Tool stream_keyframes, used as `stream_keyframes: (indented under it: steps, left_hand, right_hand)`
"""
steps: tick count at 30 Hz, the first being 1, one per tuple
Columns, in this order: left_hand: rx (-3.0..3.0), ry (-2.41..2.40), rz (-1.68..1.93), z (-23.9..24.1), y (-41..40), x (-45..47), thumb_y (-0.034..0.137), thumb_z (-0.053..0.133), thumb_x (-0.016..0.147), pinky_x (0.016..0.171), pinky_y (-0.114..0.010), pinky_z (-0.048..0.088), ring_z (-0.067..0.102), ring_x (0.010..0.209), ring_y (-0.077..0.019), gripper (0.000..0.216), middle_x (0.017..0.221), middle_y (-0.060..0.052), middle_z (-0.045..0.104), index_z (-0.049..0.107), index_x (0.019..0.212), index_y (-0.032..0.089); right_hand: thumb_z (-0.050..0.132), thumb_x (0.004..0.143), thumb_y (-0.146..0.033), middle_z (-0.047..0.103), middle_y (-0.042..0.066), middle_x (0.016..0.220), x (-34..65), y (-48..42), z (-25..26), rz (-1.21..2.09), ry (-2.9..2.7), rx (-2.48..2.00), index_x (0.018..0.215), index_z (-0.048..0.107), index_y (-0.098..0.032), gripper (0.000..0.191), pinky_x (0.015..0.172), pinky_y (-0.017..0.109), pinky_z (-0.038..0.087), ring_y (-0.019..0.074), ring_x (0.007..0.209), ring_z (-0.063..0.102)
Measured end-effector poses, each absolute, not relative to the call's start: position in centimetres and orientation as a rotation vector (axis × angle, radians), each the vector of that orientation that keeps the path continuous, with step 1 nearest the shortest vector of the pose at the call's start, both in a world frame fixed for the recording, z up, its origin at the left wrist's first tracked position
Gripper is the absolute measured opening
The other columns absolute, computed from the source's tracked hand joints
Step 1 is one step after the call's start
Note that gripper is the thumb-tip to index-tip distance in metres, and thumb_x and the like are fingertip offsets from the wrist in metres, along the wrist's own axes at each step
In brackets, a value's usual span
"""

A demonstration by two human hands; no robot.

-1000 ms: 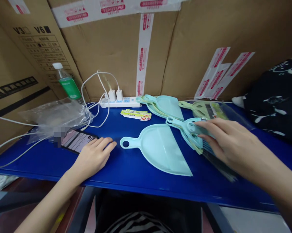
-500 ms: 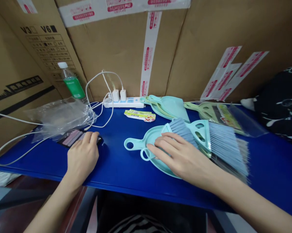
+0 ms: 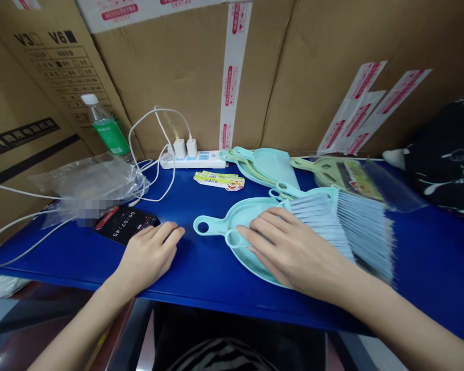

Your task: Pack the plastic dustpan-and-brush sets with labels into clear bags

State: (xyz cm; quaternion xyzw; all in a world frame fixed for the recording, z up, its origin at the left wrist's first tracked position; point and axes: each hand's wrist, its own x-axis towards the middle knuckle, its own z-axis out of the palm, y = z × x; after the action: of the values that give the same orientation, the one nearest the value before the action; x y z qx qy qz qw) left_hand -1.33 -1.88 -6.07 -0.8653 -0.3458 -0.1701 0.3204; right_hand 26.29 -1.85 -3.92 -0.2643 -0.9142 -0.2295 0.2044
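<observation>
My right hand [image 3: 280,242] is closed round the handle of a light-blue hand brush [image 3: 320,219]. The ring end of its handle sticks out past my fingers, and the blue bristles show behind my wrist. Under that hand lies a light-blue dustpan [image 3: 212,225], its looped handle pointing left. More brushes [image 3: 365,226] lie to the right, partly overlapped by the held one. My left hand [image 3: 152,252] rests low over the table beside a black phone [image 3: 125,225] that shows a running timer. Its fingers are loosely bent and slightly apart, with nothing visible in them.
On the blue table [image 3: 201,273] stand a power strip [image 3: 195,161] with white cables, a green-labelled bottle [image 3: 110,135] and a clear plastic bag [image 3: 92,178]. Further back lie stacked dustpans [image 3: 278,167], a bagged green set [image 3: 340,175] and card labels [image 3: 220,180]. Cardboard [image 3: 177,77] walls the back.
My left hand has come off the phone and moved right; the phone's screen now shows a timer. The brush in my right hand has turned, its bristles now lower and farther right.
</observation>
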Motion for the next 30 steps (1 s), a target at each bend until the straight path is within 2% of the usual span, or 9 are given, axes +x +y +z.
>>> stream_keyframes:
  steps: [4, 11, 14, 17, 22, 26, 30]
  left_hand:
    - [-2.287, -0.921, -0.423, -6.1, -1.7, -1.2, 0.009, 0.037, 0.092, 0.057, -0.027, 0.048, 0.061, 0.057, -0.0138, 0.028, 0.083, -0.003, 0.07, 0.063, 0.094, 0.017]
    - [-2.372, -0.877, -0.37, -5.3, -0.9, -0.5, 0.018, 0.035, 0.099, 0.055, -0.027, 0.048, 0.064, 0.057, -0.0142, 0.027, 0.083, -0.004, 0.07, 0.061, 0.106, 0.014]
    - [-2.413, -0.877, -0.288, -4.6, -0.4, 0.3, 0.022, 0.043, 0.098, 0.056, -0.028, 0.049, 0.067, 0.06, -0.0164, 0.025, 0.087, -0.006, 0.07, 0.059, 0.114, 0.011]
    - [-2.491, -0.939, -0.133, -3.7, 0.5, 1.3, 0.031, 0.052, 0.096, 0.059, -0.029, 0.051, 0.069, 0.066, -0.0191, 0.032, 0.094, -0.008, 0.071, 0.056, 0.12, 0.01]
    - [-2.71, -1.037, 0.125, -1.9, 2.2, 2.3, 0.039, 0.049, 0.097, 0.06, -0.028, 0.051, 0.07, 0.074, -0.0199, 0.03, 0.095, -0.005, 0.07, 0.058, 0.113, 0.015]
    - [-2.808, -1.097, 0.044, -1.9, 2.7, 1.9, 0.04, 0.049, 0.097, 0.062, -0.026, 0.05, 0.069, 0.075, -0.0179, 0.029, 0.095, -0.004, 0.07, 0.057, 0.111, 0.017]
    - [-2.819, -1.109, -0.072, -2.9, 2.4, 1.4, 0.038, 0.048, 0.097, 0.067, -0.029, 0.053, 0.068, 0.078, -0.019, 0.032, 0.097, -0.005, 0.068, 0.055, 0.118, 0.015]
  right_hand:
    - [0.047, 0.088, -0.011, 0.062, 0.007, 0.074, 26.3, -1.7, -4.6, -0.566, -2.587, -0.781, 0.095, 0.069, -0.011, 0.023, 0.068, 0.033, 0.041, 0.021, 0.07, 0.054]
    - [0.05, 0.091, -0.015, 0.064, 0.007, 0.078, 25.6, -1.6, -4.7, -0.47, -2.591, -0.835, 0.096, 0.068, -0.012, 0.019, 0.069, 0.032, 0.044, 0.0215, 0.075, 0.059]
    - [0.05, 0.091, -0.015, 0.065, 0.008, 0.08, 25.2, -1.1, -4.8, -0.455, -2.603, -0.818, 0.097, 0.068, -0.011, 0.019, 0.071, 0.033, 0.046, 0.0222, 0.077, 0.06]
    - [0.049, 0.093, -0.016, 0.065, 0.009, 0.083, 24.7, -0.4, -4.9, -0.408, -2.598, -0.861, 0.104, 0.067, -0.009, 0.022, 0.071, 0.035, 0.049, 0.0223, 0.078, 0.061]
    - [0.053, 0.092, -0.017, 0.066, 0.011, 0.086, 23.6, 0.5, -4.5, -0.26, -2.632, -1.012, 0.108, 0.066, -0.009, 0.022, 0.074, 0.037, 0.05, 0.0236, 0.082, 0.063]
    - [0.054, 0.093, -0.021, 0.067, 0.011, 0.089, 22.5, 1.0, -4.2, -0.106, -2.609, -1.081, 0.1, 0.066, -0.01, 0.017, 0.072, 0.036, 0.052, 0.0231, 0.083, 0.063]
    - [0.051, 0.095, -0.023, 0.067, 0.012, 0.092, 22.4, 0.8, -4.3, -0.146, -2.571, -1.001, 0.094, 0.068, -0.011, 0.021, 0.069, 0.035, 0.054, 0.0231, 0.086, 0.063]
